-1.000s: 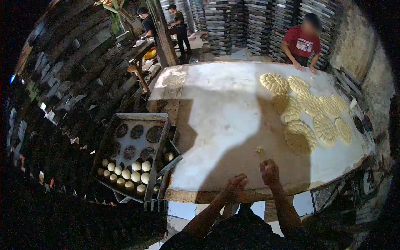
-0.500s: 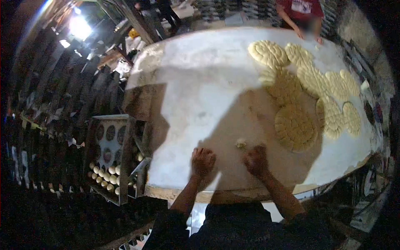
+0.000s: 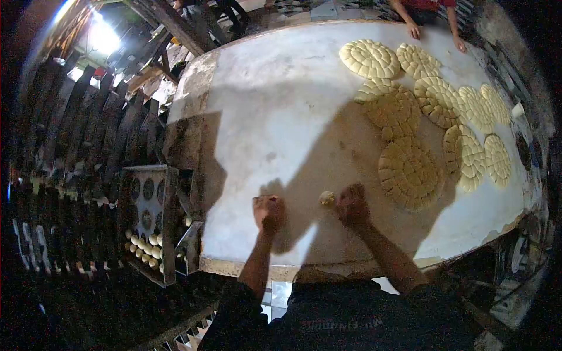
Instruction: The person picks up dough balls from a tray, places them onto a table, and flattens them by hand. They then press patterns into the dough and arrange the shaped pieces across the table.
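While the small lump of dough (image 3: 326, 198) lies in shade on the near part of the pale desk (image 3: 252, 117), the right hand (image 3: 353, 206) sits just to its right, so close that I cannot tell whether skin and dough touch. The right hand's fingers look curled in, but the dimness hides whether they clench anything. The left hand (image 3: 270, 212) stands apart from the lump, to its left, its fingers bent toward the palm; whether they enclose something, I cannot tell. Beyond the lump and to its right spread the scored dough rounds (image 3: 410, 173), some crowding edge to edge, and past those, farther from it, show another person's hands (image 3: 414, 30). Well to the lump's left, off the desk, a tray (image 3: 168, 234) carries dough balls (image 3: 156, 252). The likeliest mishap, I judge, is a careless sideways sweep of the right hand: it could squash or knock the lump, or dent the nearest round, since soft dough marks easily. The shade could also cause a misplaced touch, and a forearm leaning across could smear the lump.
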The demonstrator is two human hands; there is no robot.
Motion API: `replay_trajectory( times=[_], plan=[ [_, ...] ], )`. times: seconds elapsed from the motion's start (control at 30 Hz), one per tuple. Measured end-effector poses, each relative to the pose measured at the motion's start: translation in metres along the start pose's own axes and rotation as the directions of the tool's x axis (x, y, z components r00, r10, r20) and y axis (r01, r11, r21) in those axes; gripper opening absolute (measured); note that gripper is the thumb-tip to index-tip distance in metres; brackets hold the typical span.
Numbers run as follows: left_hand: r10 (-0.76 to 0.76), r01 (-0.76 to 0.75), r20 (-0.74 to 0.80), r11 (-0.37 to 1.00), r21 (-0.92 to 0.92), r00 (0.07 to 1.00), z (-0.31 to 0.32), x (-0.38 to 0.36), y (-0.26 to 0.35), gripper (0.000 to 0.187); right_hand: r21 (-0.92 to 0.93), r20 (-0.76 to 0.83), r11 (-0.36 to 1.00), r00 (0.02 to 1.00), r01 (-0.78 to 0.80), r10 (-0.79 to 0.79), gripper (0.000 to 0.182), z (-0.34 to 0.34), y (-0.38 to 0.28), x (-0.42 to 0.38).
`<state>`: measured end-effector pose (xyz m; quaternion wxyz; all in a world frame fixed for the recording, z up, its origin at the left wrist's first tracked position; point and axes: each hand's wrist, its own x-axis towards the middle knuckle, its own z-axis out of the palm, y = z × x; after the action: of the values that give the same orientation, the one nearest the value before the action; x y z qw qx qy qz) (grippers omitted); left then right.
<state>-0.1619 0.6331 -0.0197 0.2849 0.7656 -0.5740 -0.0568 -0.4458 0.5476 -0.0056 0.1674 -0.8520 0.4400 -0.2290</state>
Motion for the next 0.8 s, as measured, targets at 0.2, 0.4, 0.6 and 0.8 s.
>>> replay_trajectory(
  times=[0.2,0.4,0.6,0.8],
  plan=[
    [0.254,-0.315,0.325,0.937,0.152,0.911,-0.039,-0.082,-0.002,0.030,-0.235,0.173,0.887,0.915,0.398,-0.365,0.031,-0.014,0.017,-0.071],
    [-0.095,0.101,0.049,0.985,-0.140,0.994,-0.029,-0.004,-0.054,0.024,-0.350,-0.309,0.937,0.942,0.016,-0.132,0.024,0.001,0.047,0.004],
    [0.367,-0.332,0.257,0.928,-0.168,0.894,-0.013,-0.057,-0.021,0.032,-0.109,-0.258,0.994,0.965,0.018,-0.046,0.009,0.020,-0.026,-0.031],
    [0.222,-0.012,0.510,0.924,-0.382,0.831,-0.177,-0.114,-0.058,0.048,0.124,0.391,0.920,0.871,-0.371,0.298,0.019,-0.045,0.065,-0.042]
  ],
)
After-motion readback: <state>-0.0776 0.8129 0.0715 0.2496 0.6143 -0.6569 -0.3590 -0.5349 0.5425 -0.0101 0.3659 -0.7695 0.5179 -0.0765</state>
